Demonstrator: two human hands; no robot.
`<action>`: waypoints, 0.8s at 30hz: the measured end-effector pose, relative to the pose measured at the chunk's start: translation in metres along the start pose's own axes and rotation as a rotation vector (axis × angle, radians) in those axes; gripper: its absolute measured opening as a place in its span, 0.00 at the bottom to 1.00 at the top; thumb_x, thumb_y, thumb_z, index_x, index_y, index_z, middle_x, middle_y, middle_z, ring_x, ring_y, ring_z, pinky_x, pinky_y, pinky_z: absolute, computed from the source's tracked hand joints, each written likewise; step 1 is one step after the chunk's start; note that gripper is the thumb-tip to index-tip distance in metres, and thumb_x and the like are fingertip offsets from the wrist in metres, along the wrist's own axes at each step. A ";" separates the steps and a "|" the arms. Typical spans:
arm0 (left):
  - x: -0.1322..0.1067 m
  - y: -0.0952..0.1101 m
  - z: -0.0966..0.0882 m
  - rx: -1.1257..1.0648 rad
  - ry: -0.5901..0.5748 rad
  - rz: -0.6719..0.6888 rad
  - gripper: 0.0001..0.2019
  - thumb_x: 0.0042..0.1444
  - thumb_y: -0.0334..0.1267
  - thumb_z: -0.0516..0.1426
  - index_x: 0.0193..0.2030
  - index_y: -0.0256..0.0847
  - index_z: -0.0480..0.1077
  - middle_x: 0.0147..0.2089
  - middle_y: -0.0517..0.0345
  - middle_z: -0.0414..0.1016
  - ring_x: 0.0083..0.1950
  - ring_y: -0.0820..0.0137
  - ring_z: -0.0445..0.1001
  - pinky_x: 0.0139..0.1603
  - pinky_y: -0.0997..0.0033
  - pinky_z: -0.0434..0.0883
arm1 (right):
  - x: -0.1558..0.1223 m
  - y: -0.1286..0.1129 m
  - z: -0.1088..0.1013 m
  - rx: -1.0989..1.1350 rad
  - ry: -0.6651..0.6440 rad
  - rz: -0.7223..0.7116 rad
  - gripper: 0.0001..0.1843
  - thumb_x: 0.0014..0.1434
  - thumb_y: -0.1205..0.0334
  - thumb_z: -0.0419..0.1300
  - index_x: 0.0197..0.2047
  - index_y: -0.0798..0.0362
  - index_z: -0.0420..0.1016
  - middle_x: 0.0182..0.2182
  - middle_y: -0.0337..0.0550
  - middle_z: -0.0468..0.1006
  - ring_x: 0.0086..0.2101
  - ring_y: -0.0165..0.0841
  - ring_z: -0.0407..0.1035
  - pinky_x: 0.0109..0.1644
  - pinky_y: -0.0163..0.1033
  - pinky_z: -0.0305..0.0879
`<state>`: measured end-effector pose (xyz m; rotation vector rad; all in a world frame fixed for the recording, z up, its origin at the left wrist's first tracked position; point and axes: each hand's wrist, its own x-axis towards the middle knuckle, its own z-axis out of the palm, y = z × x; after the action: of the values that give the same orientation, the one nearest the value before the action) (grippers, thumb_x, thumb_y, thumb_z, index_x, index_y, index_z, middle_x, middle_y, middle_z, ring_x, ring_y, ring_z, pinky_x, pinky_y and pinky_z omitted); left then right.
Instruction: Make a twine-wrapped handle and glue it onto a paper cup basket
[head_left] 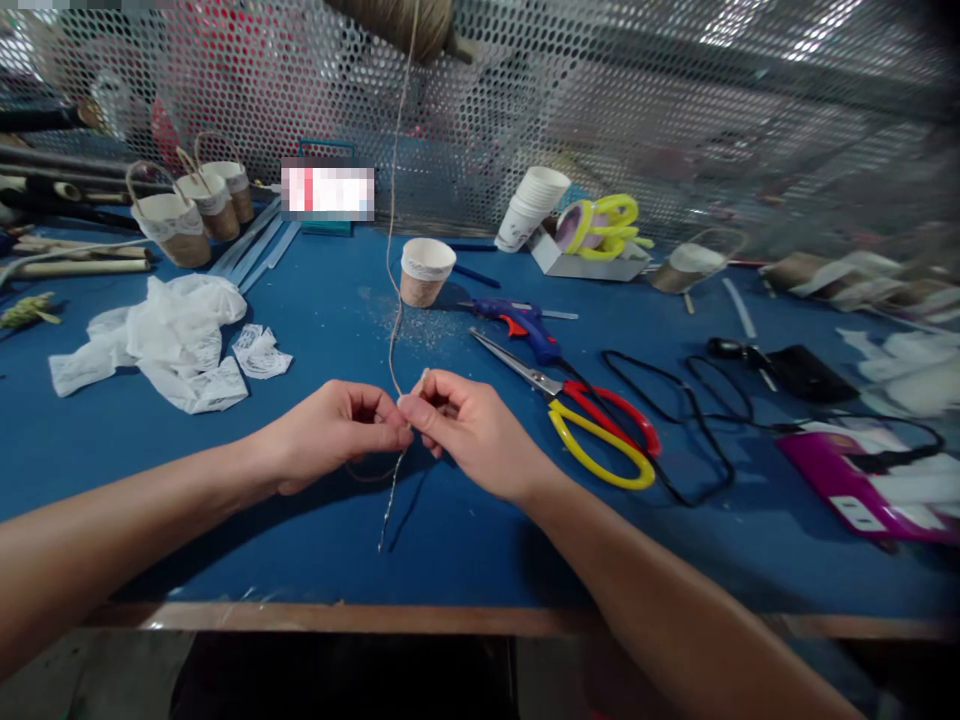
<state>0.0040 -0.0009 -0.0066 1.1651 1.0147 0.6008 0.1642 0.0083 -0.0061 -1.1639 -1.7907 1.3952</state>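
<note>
My left hand [337, 432] and my right hand [469, 425] meet fingertip to fingertip above the blue table [300, 540], both pinched closed. Between them they hold a thin twisted wire stick [391, 500] that hangs down towards me. A strand of brown twine [393, 240] runs down from a spool [401, 25] overhead to the pinch and loops under my left hand. A paper cup [424, 270] wrapped in lace and twine stands just beyond my hands.
Red and yellow scissors [592, 415] and a blue glue gun [525, 325] lie right of my hands, with black cables [697, 420] and a magenta box [862, 485]. White lace scraps [169, 340] and finished cup baskets [187, 215] lie left. A perforated metal screen [675, 120] backs the table.
</note>
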 end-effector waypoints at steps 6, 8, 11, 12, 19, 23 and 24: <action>-0.001 0.003 -0.001 -0.028 -0.043 -0.023 0.08 0.45 0.36 0.59 0.23 0.34 0.64 0.18 0.68 0.59 0.20 0.82 0.53 0.20 0.78 0.50 | 0.000 -0.001 -0.003 0.077 -0.048 -0.002 0.12 0.55 0.56 0.55 0.26 0.54 0.61 0.20 0.32 0.62 0.20 0.22 0.58 0.23 0.30 0.57; -0.002 0.003 0.000 -0.003 -0.020 0.005 0.08 0.45 0.35 0.59 0.23 0.34 0.64 0.19 0.67 0.60 0.21 0.81 0.54 0.21 0.78 0.51 | 0.000 -0.002 -0.003 0.033 -0.011 -0.005 0.13 0.55 0.55 0.55 0.25 0.54 0.60 0.19 0.32 0.61 0.19 0.21 0.57 0.22 0.30 0.56; -0.003 0.005 0.001 0.002 -0.016 0.008 0.06 0.44 0.33 0.58 0.23 0.35 0.64 0.20 0.67 0.61 0.22 0.81 0.55 0.22 0.78 0.53 | 0.000 -0.002 -0.003 -0.013 -0.001 0.000 0.14 0.55 0.54 0.54 0.25 0.54 0.60 0.17 0.31 0.60 0.19 0.22 0.56 0.22 0.31 0.54; -0.004 0.005 0.001 0.000 -0.015 0.005 0.06 0.44 0.33 0.58 0.23 0.35 0.64 0.20 0.66 0.61 0.22 0.81 0.55 0.22 0.78 0.54 | 0.000 -0.002 -0.003 -0.023 -0.003 0.004 0.14 0.55 0.54 0.53 0.25 0.54 0.60 0.17 0.31 0.60 0.19 0.22 0.56 0.22 0.31 0.54; -0.003 0.005 -0.001 0.055 -0.031 0.005 0.06 0.44 0.34 0.57 0.23 0.35 0.63 0.21 0.65 0.62 0.23 0.80 0.56 0.24 0.77 0.54 | 0.000 -0.002 -0.003 -0.092 0.008 0.010 0.14 0.55 0.54 0.54 0.25 0.55 0.61 0.17 0.31 0.59 0.19 0.22 0.55 0.23 0.32 0.52; -0.002 0.005 -0.002 0.153 -0.043 0.045 0.06 0.46 0.35 0.55 0.24 0.35 0.63 0.21 0.65 0.60 0.23 0.79 0.55 0.24 0.76 0.54 | 0.000 -0.004 -0.003 -0.119 0.007 0.013 0.13 0.55 0.55 0.54 0.25 0.54 0.61 0.16 0.31 0.59 0.19 0.22 0.54 0.23 0.32 0.51; -0.002 0.005 -0.003 0.178 -0.047 0.053 0.06 0.46 0.36 0.55 0.24 0.35 0.63 0.21 0.65 0.60 0.22 0.79 0.55 0.24 0.76 0.54 | 0.000 -0.004 -0.003 -0.129 0.006 0.015 0.13 0.55 0.55 0.54 0.25 0.54 0.60 0.16 0.31 0.59 0.19 0.22 0.54 0.23 0.32 0.51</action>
<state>0.0012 0.0002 -0.0014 1.3602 1.0154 0.5305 0.1652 0.0096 -0.0018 -1.2489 -1.8952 1.2994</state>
